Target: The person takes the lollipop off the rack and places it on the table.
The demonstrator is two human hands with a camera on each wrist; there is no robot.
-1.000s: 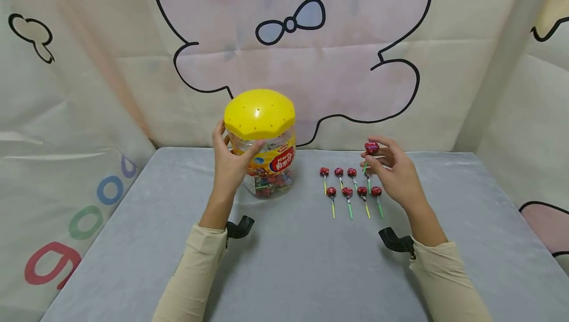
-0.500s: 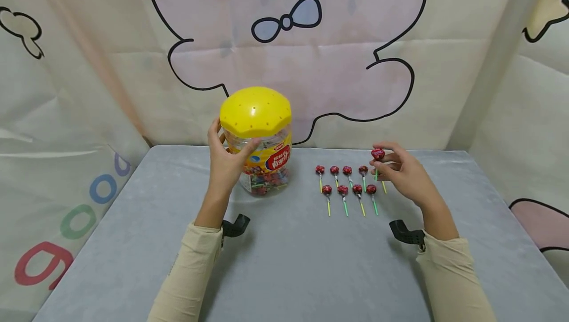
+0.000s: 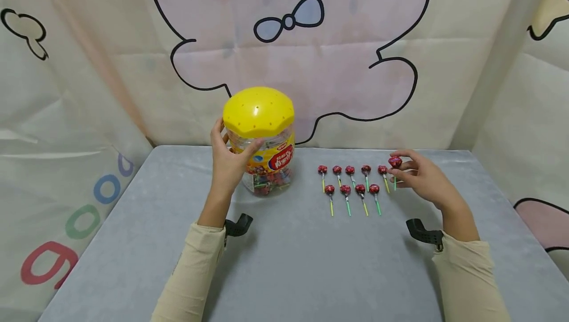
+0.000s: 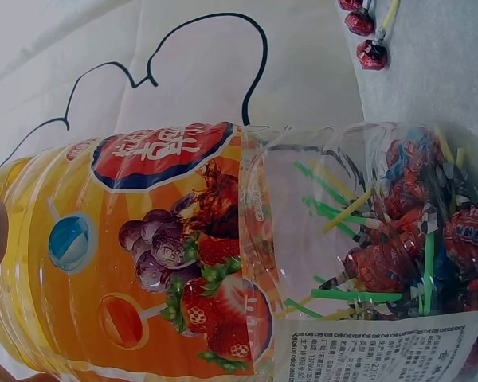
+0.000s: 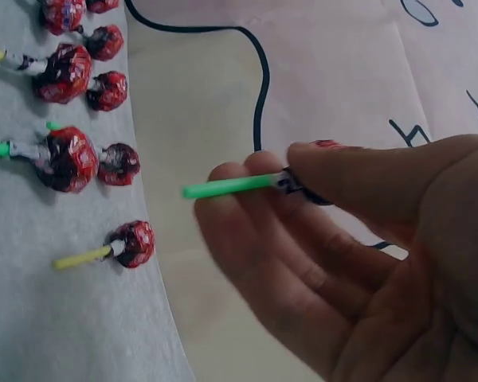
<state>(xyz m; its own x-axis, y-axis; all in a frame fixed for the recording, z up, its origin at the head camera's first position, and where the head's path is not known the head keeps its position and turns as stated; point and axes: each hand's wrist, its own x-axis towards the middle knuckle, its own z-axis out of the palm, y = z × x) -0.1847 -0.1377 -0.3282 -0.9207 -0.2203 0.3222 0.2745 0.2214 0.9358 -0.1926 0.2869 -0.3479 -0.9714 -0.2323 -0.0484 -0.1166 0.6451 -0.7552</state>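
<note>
My left hand (image 3: 231,166) grips the side of a clear plastic candy jar (image 3: 260,161), thumb in front and fingers behind. A yellow lid (image 3: 259,112) sits on the jar. Through its wall, in the left wrist view, show wrapped lollipops (image 4: 382,263) with green and yellow sticks. At the right my right hand (image 3: 424,179) pinches a red-wrapped lollipop (image 3: 394,162) near its head, green stick pointing down in the head view. In the right wrist view the thumb hides most of that candy, while the green stick (image 5: 227,187) shows. Just left of it lies a yellow-stick lollipop (image 3: 383,170).
Several red lollipops lie in two rows on the grey tablecloth (image 3: 311,262), right of the jar. The front row includes a green-stick lollipop (image 3: 375,189) at its right end. A printed curtain (image 3: 338,75) hangs behind the table's far edge.
My right hand has moved right with its lollipop, past the back row's right end. The yellow-stick lollipop there is now uncovered. My left hand and the jar stay in place.
</note>
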